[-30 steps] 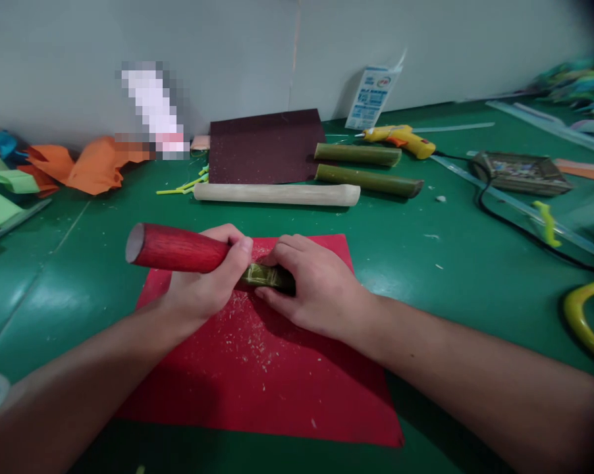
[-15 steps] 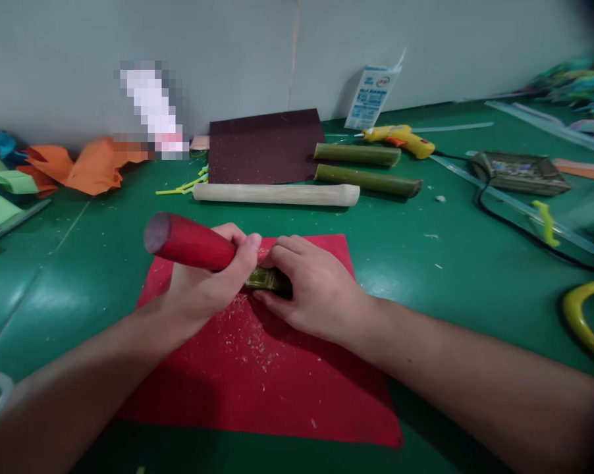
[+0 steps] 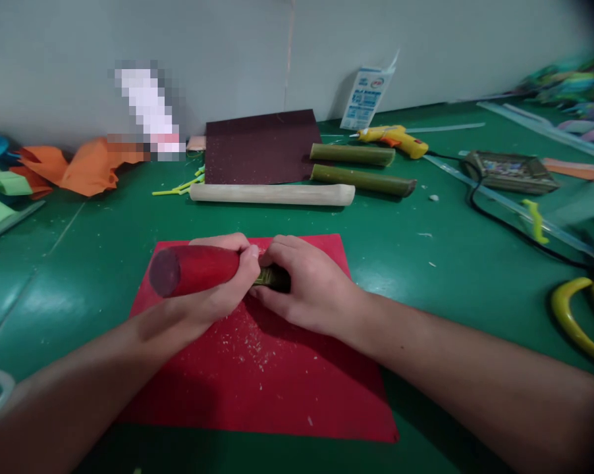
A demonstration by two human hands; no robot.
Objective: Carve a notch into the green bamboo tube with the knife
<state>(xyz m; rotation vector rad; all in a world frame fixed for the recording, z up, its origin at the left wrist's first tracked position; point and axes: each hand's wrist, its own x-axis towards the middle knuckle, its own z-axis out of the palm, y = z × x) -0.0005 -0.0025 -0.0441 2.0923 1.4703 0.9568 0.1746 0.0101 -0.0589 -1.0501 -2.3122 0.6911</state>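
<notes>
My left hand (image 3: 218, 280) is wrapped round the thick red handle of a carving tool (image 3: 203, 268); its working end is hidden at the fingers. My right hand (image 3: 309, 280) grips a short green bamboo piece (image 3: 274, 278), with thumb below and fingers over the top. Pale cut lines show on the bamboo's surface. Both hands meet over a red sheet (image 3: 277, 401), the left thumb close to the bamboo's near end. Fine pale shavings lie scattered on the sheet.
Behind the hands lie a pale stick (image 3: 272, 194), two split bamboo pieces (image 3: 363, 180) and a dark sheet (image 3: 260, 148). A yellow glue gun (image 3: 393, 139), a small tray (image 3: 512, 172) and yellow-handled scissors (image 3: 568, 316) are to the right. Orange paper (image 3: 89, 168) lies left.
The red handle has tipped lower and swung toward me, now nearly level. My left hand has turned with it; the right hand keeps its grip on the bamboo. The view has shifted slightly.
</notes>
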